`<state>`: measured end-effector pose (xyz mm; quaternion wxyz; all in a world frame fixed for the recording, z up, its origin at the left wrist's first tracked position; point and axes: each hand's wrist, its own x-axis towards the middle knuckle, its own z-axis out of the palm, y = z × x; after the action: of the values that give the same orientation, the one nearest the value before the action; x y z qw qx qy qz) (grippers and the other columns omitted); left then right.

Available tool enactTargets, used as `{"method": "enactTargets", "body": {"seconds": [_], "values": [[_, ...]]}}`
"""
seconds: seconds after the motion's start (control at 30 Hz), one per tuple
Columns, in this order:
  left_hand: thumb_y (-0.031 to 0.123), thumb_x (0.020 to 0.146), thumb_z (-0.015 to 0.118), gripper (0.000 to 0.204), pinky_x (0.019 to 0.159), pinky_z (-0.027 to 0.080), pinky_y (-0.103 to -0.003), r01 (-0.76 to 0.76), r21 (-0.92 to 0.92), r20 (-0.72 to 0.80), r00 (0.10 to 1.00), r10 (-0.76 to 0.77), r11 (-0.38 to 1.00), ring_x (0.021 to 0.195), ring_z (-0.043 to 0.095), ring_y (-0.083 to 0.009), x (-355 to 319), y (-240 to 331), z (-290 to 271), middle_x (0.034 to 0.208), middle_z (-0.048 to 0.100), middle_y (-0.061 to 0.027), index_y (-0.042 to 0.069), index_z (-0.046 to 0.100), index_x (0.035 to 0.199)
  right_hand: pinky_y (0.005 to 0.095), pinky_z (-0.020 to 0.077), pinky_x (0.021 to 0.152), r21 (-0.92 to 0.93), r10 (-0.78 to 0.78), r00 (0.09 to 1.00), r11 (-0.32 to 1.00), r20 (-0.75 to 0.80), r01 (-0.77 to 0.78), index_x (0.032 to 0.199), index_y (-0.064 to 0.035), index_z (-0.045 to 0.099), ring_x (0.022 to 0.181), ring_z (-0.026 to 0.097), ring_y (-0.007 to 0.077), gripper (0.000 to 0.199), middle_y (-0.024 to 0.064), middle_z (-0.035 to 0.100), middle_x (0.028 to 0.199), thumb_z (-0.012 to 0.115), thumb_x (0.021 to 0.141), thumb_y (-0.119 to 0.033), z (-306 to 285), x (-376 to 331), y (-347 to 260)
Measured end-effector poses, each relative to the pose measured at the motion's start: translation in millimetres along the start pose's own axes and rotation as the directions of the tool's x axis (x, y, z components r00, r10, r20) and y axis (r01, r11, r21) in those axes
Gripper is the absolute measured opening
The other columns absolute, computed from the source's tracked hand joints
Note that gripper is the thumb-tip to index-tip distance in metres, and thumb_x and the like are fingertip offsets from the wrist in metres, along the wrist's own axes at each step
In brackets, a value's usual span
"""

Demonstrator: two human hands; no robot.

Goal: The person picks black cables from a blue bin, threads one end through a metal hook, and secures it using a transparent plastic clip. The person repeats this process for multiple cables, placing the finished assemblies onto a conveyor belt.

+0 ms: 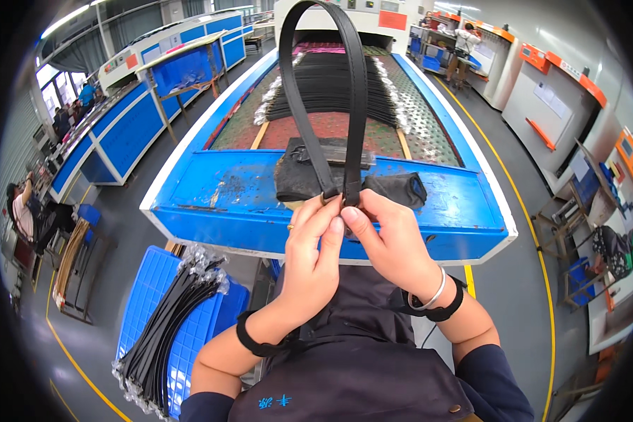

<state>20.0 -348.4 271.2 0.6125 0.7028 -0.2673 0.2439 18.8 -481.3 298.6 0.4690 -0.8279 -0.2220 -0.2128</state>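
Note:
A long black stitched leather strap (356,98) is bent into a tall upright loop in front of me, its two ends brought together low down. My left hand (308,260) pinches one end between thumb and fingers; a small bit of metal shows by the fingertips. Beside it, my right hand (395,243) pinches the other end, thumbs almost touching. What lies between the fingertips is partly hidden. Just behind the hands, a dark folded cloth (295,181) with a flat dark block on it and a rolled black cloth (401,190) rest on the machine's blue front ledge (211,179).
Beyond the ledge, a stack of black straps (323,91) with plastic-wrapped ends lies on the conveyor bed (429,119). At lower left, more straps (169,337) lie across a blue crate (144,295). Other machines (130,126) and people stand farther off on both sides.

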Motion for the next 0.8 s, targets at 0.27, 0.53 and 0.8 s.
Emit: {"method": "enactTargets", "body": {"seconds": [0.27,0.53,0.8], "values": [[0.007,0.084,0.052,0.016,0.075,0.041,-0.03,-0.024,0.356,0.035,0.999,0.012,0.934,0.082,0.053,-0.0224,67,-33,-58,0.085,0.056,-0.011,0.001,0.063,0.095,0.0258,0.0469,0.056,0.341,0.273,0.961,0.9,0.042,-0.271,0.084,-0.0012,0.049,0.062,0.059,0.012,0.015,0.0054,0.057,0.069,0.05,0.09,-0.015,-61,27,65],[0.001,0.079,0.049,0.014,0.065,0.043,-0.031,-0.177,0.583,0.178,0.98,0.088,0.793,0.073,0.056,-0.0221,217,-148,-115,0.079,0.058,-0.011,0.0,0.061,0.085,0.0221,0.0421,0.044,-0.157,0.56,0.827,0.814,-0.044,-0.56,0.07,-0.0003,0.05,0.047,0.053,0.0088,0.023,0.0038,0.053,0.058,0.053,0.087,-0.016,-154,98,140],[0.001,0.075,0.046,0.011,0.068,0.044,-0.035,-0.162,0.678,0.307,0.949,-0.076,0.717,0.077,0.058,-0.0289,283,-305,-117,0.078,0.058,-0.0144,0.0,0.057,0.077,0.0407,0.0458,0.059,-0.749,0.44,0.889,0.63,0.127,-0.205,0.071,0.0039,0.057,0.061,0.057,0.0331,0.018,0.0178,0.057,0.065,0.049,0.076,-0.012,-145,179,285]]}}
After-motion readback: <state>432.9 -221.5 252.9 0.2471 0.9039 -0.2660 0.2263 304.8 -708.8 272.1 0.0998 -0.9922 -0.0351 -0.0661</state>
